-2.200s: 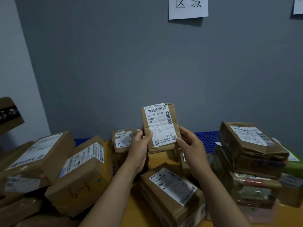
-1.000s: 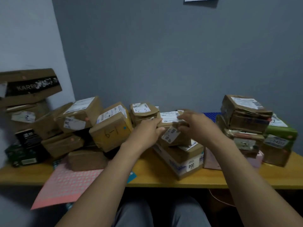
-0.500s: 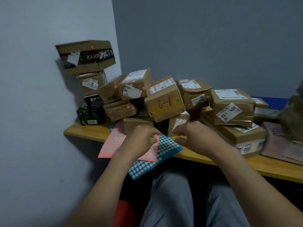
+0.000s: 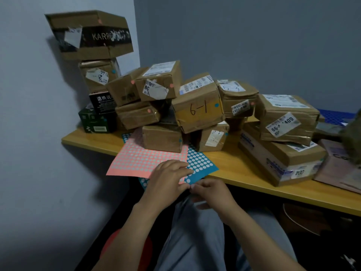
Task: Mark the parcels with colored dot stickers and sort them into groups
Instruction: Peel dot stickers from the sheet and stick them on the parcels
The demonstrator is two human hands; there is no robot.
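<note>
A pink dot-sticker sheet (image 4: pixel 140 159) overlaps a blue dot-sticker sheet (image 4: pixel 201 165); both hang over the front edge of the yellow table (image 4: pixel 244 177). My left hand (image 4: pixel 168 177) rests on the two sheets at their near edge, fingers bent over them. My right hand (image 4: pixel 211 190) is just below the table edge, its fingertips pinching at the near corner of the blue sheet. Brown parcels are heaped behind the sheets, among them one marked "6-1" (image 4: pixel 199 108) with a blue dot. The small parcel I held earlier (image 4: pixel 287 116) lies on a stack to the right.
A tall stack with a "KARRIE" box (image 4: pixel 91 34) leans in the left wall corner above a dark green box (image 4: pixel 95 122). A pink parcel (image 4: pixel 336 165) lies at the far right. My grey-trousered legs (image 4: pixel 195 241) are under the table edge.
I set the small labelled parcel down on the stack. My view swung left and down, and both hands came to the sticker sheets at the table's front edge.
</note>
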